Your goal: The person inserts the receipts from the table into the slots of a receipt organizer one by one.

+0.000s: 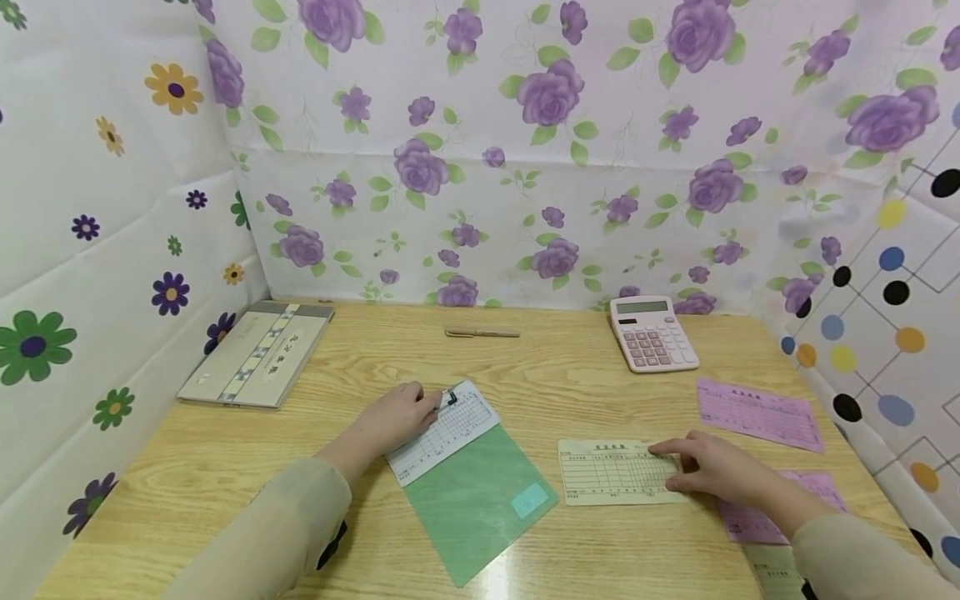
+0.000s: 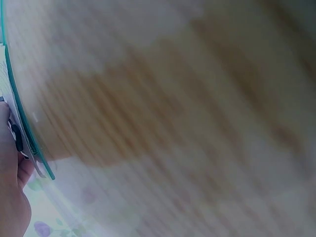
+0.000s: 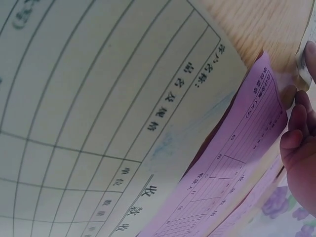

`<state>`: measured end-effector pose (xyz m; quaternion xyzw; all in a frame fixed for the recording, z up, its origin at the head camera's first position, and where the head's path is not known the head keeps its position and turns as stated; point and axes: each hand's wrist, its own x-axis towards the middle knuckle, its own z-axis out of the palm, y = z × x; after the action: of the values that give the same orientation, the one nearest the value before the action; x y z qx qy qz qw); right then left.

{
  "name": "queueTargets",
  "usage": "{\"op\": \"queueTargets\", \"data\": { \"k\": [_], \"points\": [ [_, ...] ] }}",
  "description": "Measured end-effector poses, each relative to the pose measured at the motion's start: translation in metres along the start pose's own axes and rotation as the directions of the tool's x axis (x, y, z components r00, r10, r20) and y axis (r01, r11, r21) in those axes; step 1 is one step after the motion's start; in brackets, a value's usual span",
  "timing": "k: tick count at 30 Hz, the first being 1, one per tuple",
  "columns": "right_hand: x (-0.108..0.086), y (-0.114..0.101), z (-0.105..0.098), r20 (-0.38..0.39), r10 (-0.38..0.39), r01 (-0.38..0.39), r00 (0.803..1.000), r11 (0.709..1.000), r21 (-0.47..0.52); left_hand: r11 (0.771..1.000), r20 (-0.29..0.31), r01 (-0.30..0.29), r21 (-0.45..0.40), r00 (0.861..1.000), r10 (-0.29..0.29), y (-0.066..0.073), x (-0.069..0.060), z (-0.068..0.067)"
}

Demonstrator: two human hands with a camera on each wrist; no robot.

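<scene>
My left hand [image 1: 395, 417] grips the top clip of a green clipboard [image 1: 472, 508], with the thumb on one side and fingers curled on the other. A white printed slip [image 1: 453, 433] lies under the clip. At the left wrist view's edge, the hand [image 2: 12, 163] shows beside the clipboard's green rim [image 2: 24, 108]. My right hand [image 1: 720, 475] pinches the right end of a pale yellow receipt slip [image 1: 607, 475], index finger and thumb on it. The slip lies just right of the clipboard. In the right wrist view the fingers [image 3: 296, 133] are bent, partly cut off.
Pink slips [image 1: 761, 414] lie right of the right hand, one partly under its forearm, with another pale slip [image 1: 776, 571] below. A pink calculator [image 1: 654, 335] and a pen [image 1: 482, 333] are at the back. A boxed book [image 1: 258, 354] sits back left. Patterned cloth walls surround the table.
</scene>
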<state>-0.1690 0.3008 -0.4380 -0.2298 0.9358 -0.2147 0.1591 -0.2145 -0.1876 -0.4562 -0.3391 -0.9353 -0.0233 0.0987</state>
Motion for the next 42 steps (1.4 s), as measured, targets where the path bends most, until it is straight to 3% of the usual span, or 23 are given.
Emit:
{"op": "queueTargets", "data": {
  "k": [10, 14, 22, 28, 34, 42],
  "points": [
    [0.005, -0.003, 0.002, -0.005, 0.034, -0.034, 0.999, 0.999, 0.011, 1.000, -0.008, 0.003, 0.002, 1.000, -0.003, -0.001, -0.001, -0.001],
    [0.005, -0.006, 0.002, -0.012, 0.090, -0.088, 0.996, 0.991, 0.100, 1.000, 0.015, 0.012, 0.006, 1.000, -0.012, -0.001, 0.000, -0.001],
    [0.010, -0.006, -0.006, -0.067, 0.173, -0.145, 0.983, 0.940, 0.309, 1.000, 0.033, 0.023, -0.015, 0.999, -0.022, 0.000, 0.001, 0.000],
    [0.021, -0.004, -0.007, -0.124, 0.229, -0.178, 0.965, 0.927, 0.332, 1.000, 0.021, 0.021, -0.010, 1.000, -0.021, 0.000, 0.001, 0.000],
    [0.030, -0.009, -0.009, -0.157, 0.241, -0.173, 0.958, 0.919, 0.354, 0.999, 0.037, 0.033, -0.015, 0.999, -0.033, 0.000, 0.002, 0.000],
    [0.036, -0.024, -0.023, -0.164, 0.202, -0.115, 0.966, 0.896, 0.429, 0.999, 0.040, 0.037, -0.017, 0.999, -0.037, 0.000, 0.001, 0.000]
  ]
}}
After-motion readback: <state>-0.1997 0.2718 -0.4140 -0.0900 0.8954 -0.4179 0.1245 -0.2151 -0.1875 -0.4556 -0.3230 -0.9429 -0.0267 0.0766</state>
